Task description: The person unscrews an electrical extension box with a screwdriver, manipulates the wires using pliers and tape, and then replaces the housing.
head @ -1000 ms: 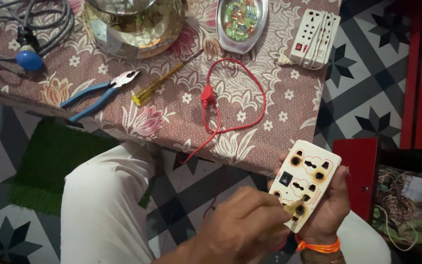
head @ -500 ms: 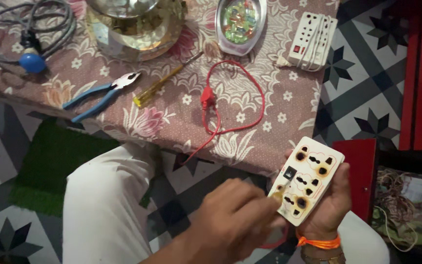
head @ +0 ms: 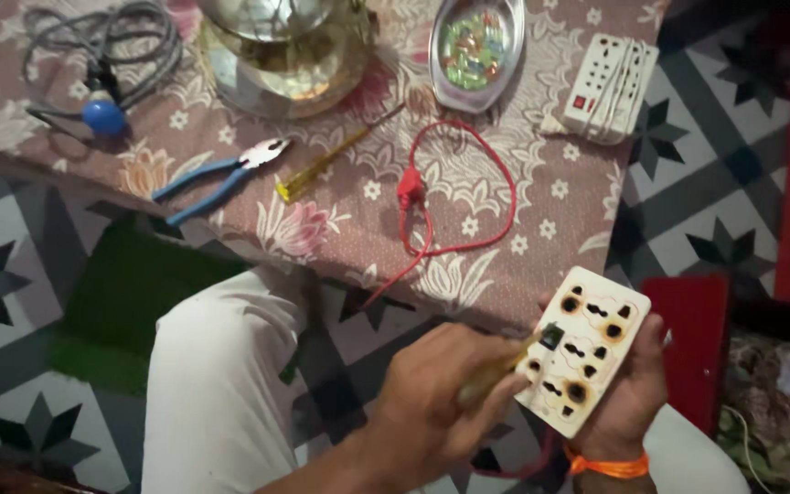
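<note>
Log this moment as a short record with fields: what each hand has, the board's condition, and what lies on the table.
left hand: grips a yellow-handled screwdriver, tip at the board's face
right hand: holds the white socket board from behind, tilted
board condition: brown scorch marks around several sockets
table: floral cloth
on table: blue-handled pliers, second yellow screwdriver, red wire loop, white power strip, steel dish of small parts, grey cable coil

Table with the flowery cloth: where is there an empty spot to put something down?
Bare cloth lies between the blue pliers and the red wire loop, near the table's front edge, and inside that loop. The far side is crowded: grey cable, glass lamp base, steel dish, white socket strip.
</note>
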